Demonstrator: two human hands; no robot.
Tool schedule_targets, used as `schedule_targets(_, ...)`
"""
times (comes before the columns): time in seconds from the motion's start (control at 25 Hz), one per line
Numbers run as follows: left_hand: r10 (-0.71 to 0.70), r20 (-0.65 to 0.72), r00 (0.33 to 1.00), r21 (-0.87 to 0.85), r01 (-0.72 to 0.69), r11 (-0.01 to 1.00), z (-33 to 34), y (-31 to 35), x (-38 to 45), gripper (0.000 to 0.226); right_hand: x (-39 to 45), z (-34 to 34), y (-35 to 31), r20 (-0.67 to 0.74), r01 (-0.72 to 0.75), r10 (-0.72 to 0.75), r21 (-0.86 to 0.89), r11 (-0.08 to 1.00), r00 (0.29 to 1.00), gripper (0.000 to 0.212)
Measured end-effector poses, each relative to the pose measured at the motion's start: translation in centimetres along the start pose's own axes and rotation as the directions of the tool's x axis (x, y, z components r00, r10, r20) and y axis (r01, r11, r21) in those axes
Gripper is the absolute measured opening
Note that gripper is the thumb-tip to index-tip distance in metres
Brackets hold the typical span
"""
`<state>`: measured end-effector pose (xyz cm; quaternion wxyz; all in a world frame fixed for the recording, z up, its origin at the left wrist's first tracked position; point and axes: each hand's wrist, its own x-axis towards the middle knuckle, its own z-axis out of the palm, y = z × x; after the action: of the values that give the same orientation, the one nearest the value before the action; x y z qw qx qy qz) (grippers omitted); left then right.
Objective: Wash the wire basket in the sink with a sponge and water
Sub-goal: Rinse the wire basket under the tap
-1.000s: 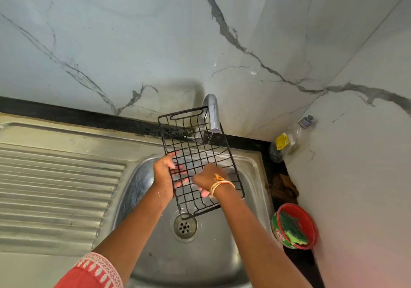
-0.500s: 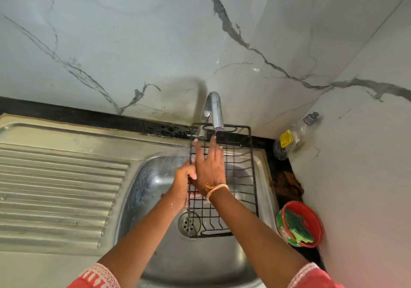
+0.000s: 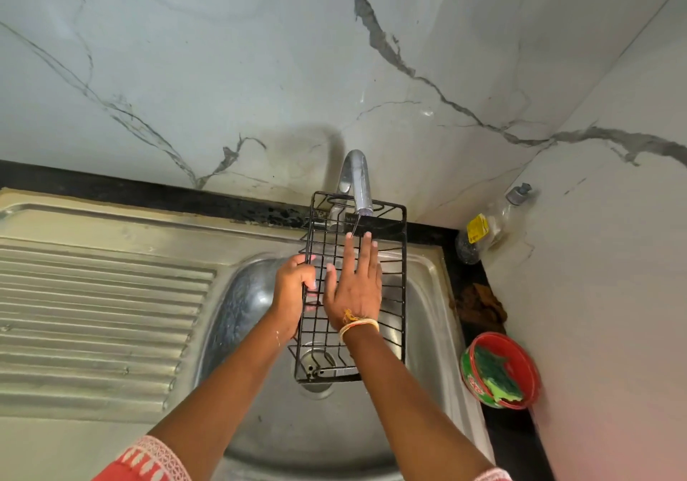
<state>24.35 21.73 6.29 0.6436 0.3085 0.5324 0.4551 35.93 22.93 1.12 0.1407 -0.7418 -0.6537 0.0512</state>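
Head view. Black wire basket (image 3: pixel 386 276) held over the steel sink (image 3: pixel 427 294), long axis running from the tap (image 3: pixel 357 179) toward the camera, far end just under the spout, near end above the drain (image 3: pixel 316 365). Thin stream of water falling from the spout onto the far end of the basket.

Left hand (image 3: pixel 293 291) gripping the basket's left side rail, fingers curled round the wire, thumb on the near side. Right hand (image 3: pixel 355 287) laid flat on the grid, fingers (image 3: pixel 366 253) straight and together, tips reaching toward the far end close to the stream; nothing pinched or clutched in it. Thread band (image 3: pixel 358 326) round the right wrist. Red patterned sleeve (image 3: pixel 148 462) at the left forearm, bottom edge of frame.

Ribbed draining board (image 3: pixel 93 313) left of the bowl, part of the same steel unit. Marble-look wall (image 3: pixel 223 71) behind, with grey veins, meeting a second wall at the right corner.

On the dark ledge right of the sink: clear bottle (image 3: pixel 487 227) with a yellow label, leaning into the corner; brown rag (image 3: pixel 479 304) nearer; red tub (image 3: pixel 498 369) nearest, holding a green sponge (image 3: pixel 494 369), well apart from both hands and the basket.
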Motion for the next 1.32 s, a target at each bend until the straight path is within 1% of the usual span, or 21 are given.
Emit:
schedule_targets(0.04,0.033,-0.023,0.999,0.003,-0.033,0.999,-0.1,-0.2,0.4,0.049,-0.4,0.0,-0.7,0.036,-0.038,0.038,0.026,0.999,0.999,0.069)
schedule_targets(0.16,0.159,-0.123,0.980,-0.002,-0.160,0.987,-0.5,-0.8,1.3,0.053,-1.8,-0.1,-1.7,0.208,0.039,-0.059,0.102,0.994,0.976,0.072)
schedule_targets(0.24,0.137,-0.162,0.977,-0.048,-0.147,0.988,-0.7,-0.5,1.5,0.067,-2.2,-0.8,-1.0,0.186,0.024,-0.056,0.175,0.984,0.981,0.076)
schedule_targets(0.32,0.092,-0.123,0.988,-0.109,-0.106,0.988,-0.9,-0.6,1.8,0.081,-2.5,-1.2,-0.6,0.127,0.004,-0.027,0.179,0.984,0.991,0.074)
schedule_targets(0.36,0.085,-0.109,0.990,-0.101,-0.096,0.990,-0.9,-0.6,1.7,0.083,-2.6,-1.4,-0.7,0.135,0.008,-0.030,0.160,0.987,0.990,0.072)
schedule_targets(0.44,0.109,-0.119,0.987,-0.061,-0.117,0.991,-0.9,-0.4,1.9,0.078,-2.4,-1.6,-0.9,0.199,0.015,-0.042,0.136,0.991,0.979,0.071)
schedule_targets(0.52,0.179,-0.151,0.972,-0.041,-0.187,0.982,-0.9,0.2,2.2,0.063,-2.7,-1.8,-0.8,0.315,0.006,-0.043,0.117,0.993,0.948,0.061)
schedule_targets(0.56,0.211,-0.171,0.962,-0.047,-0.222,0.974,-0.8,0.5,2.6,0.062,-3.2,-1.9,-1.0,0.394,0.033,-0.072,0.104,0.994,0.916,0.054)
schedule_targets(0.6,0.227,-0.197,0.954,-0.070,-0.244,0.967,-0.9,0.9,2.9,0.063,-4.1,-1.8,-1.4,0.469,0.107,-0.127,0.068,0.992,0.874,0.049)
schedule_targets(0.64,0.231,-0.229,0.946,-0.104,-0.259,0.960,-0.9,1.1,3.4,0.066,-5.3,-1.5,-1.8,0.494,0.217,-0.201,0.025,0.976,0.846,0.050)
schedule_targets(0.72,0.215,-0.275,0.937,-0.171,-0.267,0.948,-1.0,1.5,4.3,0.075,-7.1,-1.2,-2.1,0.399,0.378,-0.349,0.005,0.926,0.848,0.061)
schedule_targets(0.8,0.217,-0.293,0.931,-0.200,-0.282,0.938,-1.4,1.7,5.1,0.081,-6.6,-1.1,-0.8,0.322,0.420,-0.407,0.033,0.907,0.855,0.064)
schedule_targets(0.84,0.236,-0.293,0.927,-0.192,-0.298,0.935,-1.7,1.7,5.5,0.079,-5.9,-1.0,0.5,0.317,0.412,-0.397,0.021,0.911,0.861,0.061)
schedule_targets(0.92,0.271,-0.285,0.920,-0.171,-0.327,0.929,-2.0,1.6,6.1,0.076,-4.3,-1.1,3.0,0.283,0.301,-0.266,-0.089,0.949,0.922,0.060)
schedule_targets(1.0,0.271,-0.280,0.921,-0.187,-0.329,0.926,-1.7,1.0,6.3,0.078,-3.9,-1.0,2.8,0.313,0.239,-0.160,-0.234,0.942,0.936,0.074)
schedule_targets(1.04,0.267,-0.274,0.924,-0.201,-0.327,0.923,-1.5,0.7,6.3,0.080,-4.4,-0.6,1.5,0.341,0.292,-0.199,-0.246,0.924,0.919,0.078)
schedule_targets(1.12,0.262,-0.265,0.928,-0.228,-0.324,0.918,-1.2,0.0,6.6,0.080,-5.7,0.9,-1.2,0.405,0.447,-0.355,-0.159,0.880,0.843,0.071)
schedule_targets(1.16,0.263,-0.266,0.927,-0.237,-0.328,0.915,-1.2,-0.3,6.8,0.080,-5.7,1.0,-1.7,0.440,0.494,-0.413,-0.081,0.866,0.797,0.067)
schedule_targets(1.2,0.264,-0.261,0.929,-0.246,-0.328,0.912,-1.4,-0.4,6.9,0.080,-4.8,0.9,-1.1,0.469,0.482,-0.415,-0.026,0.876,0.780,0.062)
schedule_targets(1.28,0.253,-0.250,0.935,-0.266,-0.317,0.910,-1.7,-0.5,7.0,0.080,-2.0,0.8,1.6,0.471,0.330,-0.262,-0.067,0.942,0.842,0.053)
schedule_targets(1.32,0.253,-0.253,0.934,-0.269,-0.319,0.909,-1.6,-0.6,6.9,0.079,-1.0,0.7,2.5,0.466,0.246,-0.148,-0.158,0.956,0.872,0.051)
